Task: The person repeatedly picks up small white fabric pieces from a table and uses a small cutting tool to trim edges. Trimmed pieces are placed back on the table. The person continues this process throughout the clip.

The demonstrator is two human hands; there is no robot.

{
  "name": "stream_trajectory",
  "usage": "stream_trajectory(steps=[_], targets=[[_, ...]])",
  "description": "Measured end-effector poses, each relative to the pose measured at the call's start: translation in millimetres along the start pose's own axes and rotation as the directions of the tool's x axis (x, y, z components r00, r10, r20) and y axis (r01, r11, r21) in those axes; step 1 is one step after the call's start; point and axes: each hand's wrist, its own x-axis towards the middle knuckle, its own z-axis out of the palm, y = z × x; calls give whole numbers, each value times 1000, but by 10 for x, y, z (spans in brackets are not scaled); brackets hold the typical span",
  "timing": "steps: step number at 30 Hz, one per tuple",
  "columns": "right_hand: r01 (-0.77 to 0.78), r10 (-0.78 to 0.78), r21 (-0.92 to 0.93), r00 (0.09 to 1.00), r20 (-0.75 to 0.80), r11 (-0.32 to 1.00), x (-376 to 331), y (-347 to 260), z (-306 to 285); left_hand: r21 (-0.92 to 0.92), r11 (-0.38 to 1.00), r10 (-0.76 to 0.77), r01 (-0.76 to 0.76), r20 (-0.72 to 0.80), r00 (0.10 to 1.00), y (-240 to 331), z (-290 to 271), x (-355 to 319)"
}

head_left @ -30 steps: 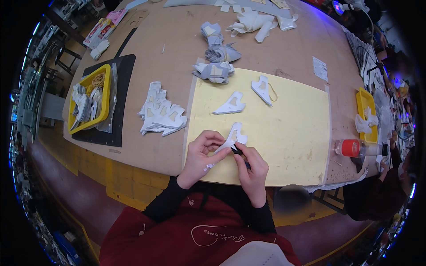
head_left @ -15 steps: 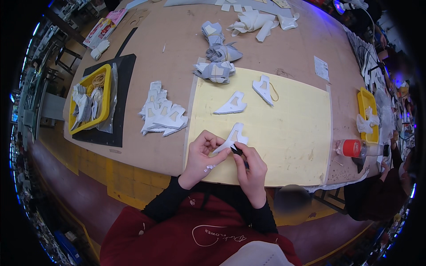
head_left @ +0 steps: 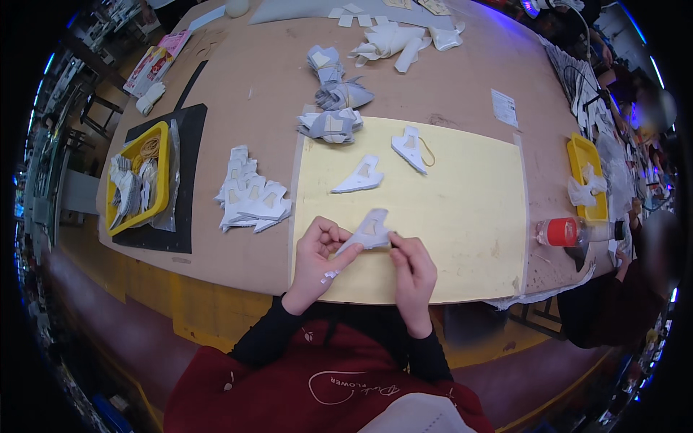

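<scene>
Far to my left I see a yellow tray [head_left: 163, 167] on a black mat [head_left: 189, 209], holding pale cut pieces and a coil of rubber bands. Next to it, on the bare worktop [head_left: 447, 79], lies a fanned stack of white cut pieces [head_left: 249, 198]. Then comes the yellow sheet [head_left: 469, 209] that covers the middle of the worktop, with my hands at its near edge. My left hand [head_left: 317, 256] is curled, thumb and fingers pinching the lower left end of a white shaped piece [head_left: 369, 231]. The piece sits just above the sheet, between my two hands. My right hand [head_left: 413, 268] is closed at the piece's right edge; I think it grips a small dark tool there, but I cannot tell for sure. Further up the sheet lie two more white pieces [head_left: 359, 177], well apart from my hands. To the right lies a clear bottle with a red cap [head_left: 570, 231], and beyond it a second yellow tray [head_left: 586, 177].
</scene>
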Motion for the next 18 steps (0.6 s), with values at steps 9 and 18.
stream_trajectory(steps=[9,18], targets=[[287,-251,-44,895,369,957,-59,-44,30,65,998,-15,19,-62,998,-65,-36,17],[302,-199,-110,819,538,947,4,-38,19,15,1000,21,-20,-99,995,-18,-16,70]])
